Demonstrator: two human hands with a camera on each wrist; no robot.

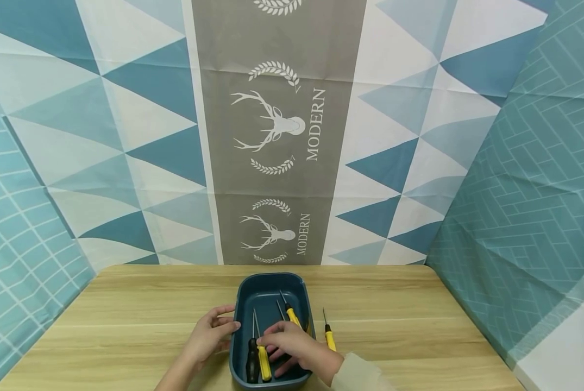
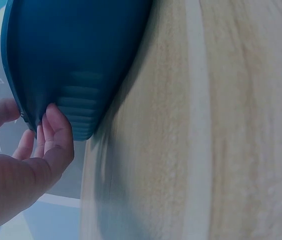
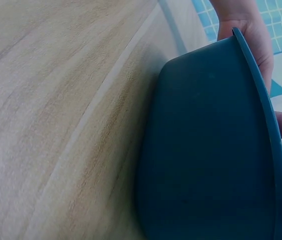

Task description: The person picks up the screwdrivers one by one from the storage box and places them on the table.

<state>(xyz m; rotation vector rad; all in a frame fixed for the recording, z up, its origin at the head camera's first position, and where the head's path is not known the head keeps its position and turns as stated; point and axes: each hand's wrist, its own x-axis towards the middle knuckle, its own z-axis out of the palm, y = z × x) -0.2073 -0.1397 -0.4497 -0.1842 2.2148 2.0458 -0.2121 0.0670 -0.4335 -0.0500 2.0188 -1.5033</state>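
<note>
A dark blue rectangular bin (image 1: 264,282) stands on the table. My left hand (image 1: 212,334) holds its left side, thumb at the rim and fingers against the outer wall, as the left wrist view also shows. My right hand (image 1: 292,345) reaches over the right side into the bin, its thumb and forefinger pinching the neck of a yellow-handled screwdriver (image 1: 264,365). Beside that lies a black-handled screwdriver (image 1: 252,361). A yellow and black screwdriver (image 1: 292,315) leans further back, near another thin shaft (image 1: 280,309); my right hand partly hides what lies there.
A yellow and black screwdriver (image 1: 329,338) lies on the wooden table (image 1: 394,320), just right of the bin. Patterned cloth (image 1: 277,163) hangs behind the table's back edge, and teal cloth (image 1: 531,217) hangs along the right.
</note>
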